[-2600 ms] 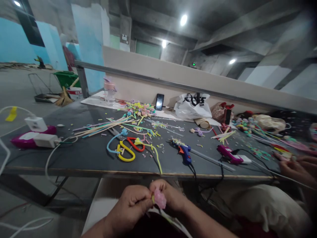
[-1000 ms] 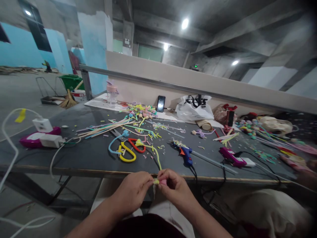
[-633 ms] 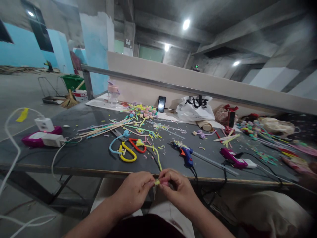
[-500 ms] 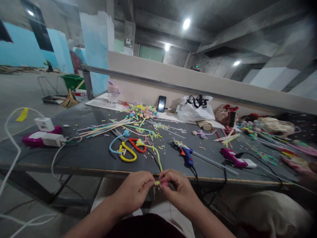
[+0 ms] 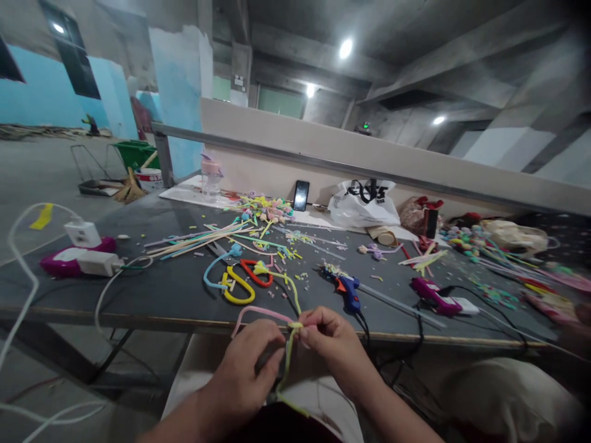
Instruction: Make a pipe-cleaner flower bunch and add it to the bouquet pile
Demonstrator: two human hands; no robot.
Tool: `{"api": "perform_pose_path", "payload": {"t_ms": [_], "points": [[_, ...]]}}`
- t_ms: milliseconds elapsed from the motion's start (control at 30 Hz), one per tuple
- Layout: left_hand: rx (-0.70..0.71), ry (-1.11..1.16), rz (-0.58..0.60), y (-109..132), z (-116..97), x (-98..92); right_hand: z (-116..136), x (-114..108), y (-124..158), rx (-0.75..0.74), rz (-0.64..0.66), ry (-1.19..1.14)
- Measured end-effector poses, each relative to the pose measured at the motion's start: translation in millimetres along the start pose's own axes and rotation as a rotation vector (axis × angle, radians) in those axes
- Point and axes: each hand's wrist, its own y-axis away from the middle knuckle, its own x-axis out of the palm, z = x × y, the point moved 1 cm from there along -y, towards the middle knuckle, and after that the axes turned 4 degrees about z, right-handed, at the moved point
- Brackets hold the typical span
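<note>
At the table's front edge, my right hand (image 5: pixel 330 335) pinches a pipe cleaner piece (image 5: pixel 295 325) with a small yellow knot. From it a pink strand (image 5: pixel 263 311) bends out to the left, and a yellow-green strand (image 5: pixel 287 363) hangs down over my lap. My left hand (image 5: pixel 249 369) is just left of the knot, its fingers curled and a gap between thumb and forefinger; nothing shows in it. Beyond the hands lie scissors (image 5: pixel 240 286) with yellow and red handles, a yellow pipe cleaner flower (image 5: pixel 262 268) and a blue one (image 5: pixel 235 250).
A blue glue gun (image 5: pixel 351 294) rests right of centre, its cord running off the front edge. Purple power strips (image 5: pixel 60 261) sit at both sides. Loose pipe cleaners (image 5: pixel 203 239), cut bits, a phone (image 5: pixel 301 195), a bottle (image 5: pixel 211 175) and a white bag (image 5: pixel 364 203) lie farther back.
My left hand has let go of the yellow knot and moved down and left. The pink and yellow-green strands now show spread out; my right hand still pinches the piece.
</note>
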Motion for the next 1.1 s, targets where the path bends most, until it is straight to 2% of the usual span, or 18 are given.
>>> {"api": "perform_pose_path", "payload": {"t_ms": [100,167,233,300,433,567,667,733,833,967,1100], "points": [[-0.357,0.400,0.062,-6,7,19.8,3,5,-1,-0.044,-0.014,0.044],[-0.470,0.471,0.106,-11,8,25.7,4,6,-3,-0.083,-0.028,0.156],[-0.468,0.320,0.130,-15,6,23.1,4,5,-5,-0.146,-0.044,0.316],[-0.393,0.106,0.171,-17,3,15.7,2,3,-6,-0.233,-0.050,0.491],[-0.304,-0.185,0.297,-19,0,1.9,-5,4,-5,-0.451,0.028,0.752],[-0.393,-0.260,0.376,-20,0,-5.1,-15,9,-5,-0.539,0.137,0.885],[-0.403,-0.350,0.422,-19,-2,-9.9,-20,12,-7,-0.473,0.207,0.975],[-0.345,-0.467,0.452,-19,-5,-13.9,-20,13,-8,-0.357,0.240,0.983],[-0.213,-0.613,0.489,-19,-7,-19.8,-19,13,-12,-0.158,0.259,0.849],[-0.090,-0.568,0.542,-23,-5,-24.8,-17,12,-15,0.042,0.227,0.647],[-0.093,-0.456,0.533,-27,-1,-27.4,-17,10,-15,0.091,0.256,0.577]]}}
